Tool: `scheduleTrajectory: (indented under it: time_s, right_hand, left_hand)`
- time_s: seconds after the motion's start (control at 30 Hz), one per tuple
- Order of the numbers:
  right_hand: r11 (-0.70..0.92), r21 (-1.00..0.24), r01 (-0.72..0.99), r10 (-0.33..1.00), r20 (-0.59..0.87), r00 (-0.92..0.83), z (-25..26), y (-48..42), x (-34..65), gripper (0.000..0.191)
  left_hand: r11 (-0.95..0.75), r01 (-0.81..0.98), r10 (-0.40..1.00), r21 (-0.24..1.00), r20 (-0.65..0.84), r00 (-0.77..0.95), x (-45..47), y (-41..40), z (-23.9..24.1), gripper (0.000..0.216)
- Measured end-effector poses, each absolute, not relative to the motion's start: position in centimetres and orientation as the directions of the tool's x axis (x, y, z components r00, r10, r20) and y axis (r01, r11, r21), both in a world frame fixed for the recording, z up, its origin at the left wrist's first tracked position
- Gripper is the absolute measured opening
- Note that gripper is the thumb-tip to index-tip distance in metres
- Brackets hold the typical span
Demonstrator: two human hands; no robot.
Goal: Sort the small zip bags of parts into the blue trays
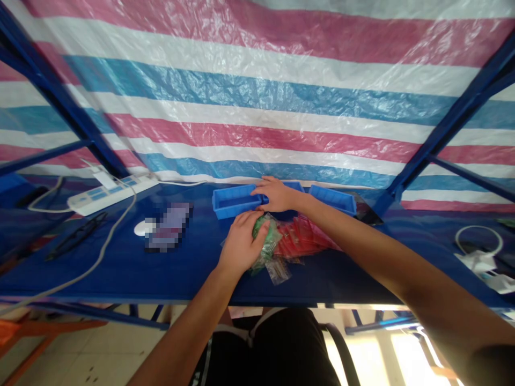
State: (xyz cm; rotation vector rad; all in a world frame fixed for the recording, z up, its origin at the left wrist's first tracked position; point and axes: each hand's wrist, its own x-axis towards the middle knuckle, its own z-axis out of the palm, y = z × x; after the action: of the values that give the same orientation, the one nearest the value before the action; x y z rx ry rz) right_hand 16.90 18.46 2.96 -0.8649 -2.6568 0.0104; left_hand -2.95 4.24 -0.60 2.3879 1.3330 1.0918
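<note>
My left hand (pixel 243 241) lies against a bunch of green plastic packets (pixel 271 238), thumb on top and fingers curled along their far side. Farther back, my right hand (pixel 277 194) has its fingers bent over the right end of a shallow blue bin (pixel 237 201), gripping its rim. Red plastic packets (pixel 303 236) spread out to the right of the green ones, under my right forearm. A small clear packet (pixel 278 272) sticks out toward the table's front edge; its contents are too blurred to name.
A second blue bin (pixel 293 186) shows partly behind my right hand, and a third blue bin (pixel 333 200) stands right of it. On the left are a white power strip (pixel 112 194), a cable (pixel 102 249), a white mouse (pixel 144 228) and a pixelated object (pixel 171 228).
</note>
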Motion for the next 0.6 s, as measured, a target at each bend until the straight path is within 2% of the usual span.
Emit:
scheduleTrajectory:
  time_s: [0.1, 0.2, 0.27, 0.37, 0.43, 0.6]
  right_hand:
    - [0.852, -0.115, 0.511, 0.512, 0.392, -0.764, 3.8, 17.3, 18.2, 0.048]
    - [0.819, -0.2, 0.538, 0.558, 0.5, -0.663, 5.3, 15.6, 20.7, 0.049]
    - [0.79, -0.239, 0.565, 0.599, 0.5, -0.626, 6.1, 14.4, 23.0, 0.047]
    - [0.727, -0.241, 0.644, 0.667, 0.472, -0.577, 6.2, 12.5, 26.8, 0.042]
    - [0.701, -0.233, 0.674, 0.691, 0.456, -0.561, 5.5, 11.4, 28.9, 0.044]
    - [0.639, -0.298, 0.709, 0.75, 0.443, -0.49, 2.8, 10.0, 31.8, 0.047]
  left_hand:
    - [-0.602, 0.609, 0.773, 0.517, 0.567, 0.284, -3.0, 3.8, 0.2, 0.036]
    - [-0.611, 0.558, 0.766, 0.561, 0.598, 0.237, -3.4, 3.3, 1.2, 0.035]
    - [-0.616, 0.563, 0.755, 0.551, 0.617, 0.222, -3.9, 3.6, 1.7, 0.034]
    - [-0.593, 0.655, 0.734, 0.467, 0.649, 0.202, -4.8, 5.2, 2.0, 0.029]
    - [-0.574, 0.72, 0.739, 0.389, 0.625, 0.252, -5.3, 6.8, 2.0, 0.03]
    - [-0.585, 0.765, 0.772, 0.268, 0.474, 0.424, -4.8, 9.8, 2.3, 0.044]
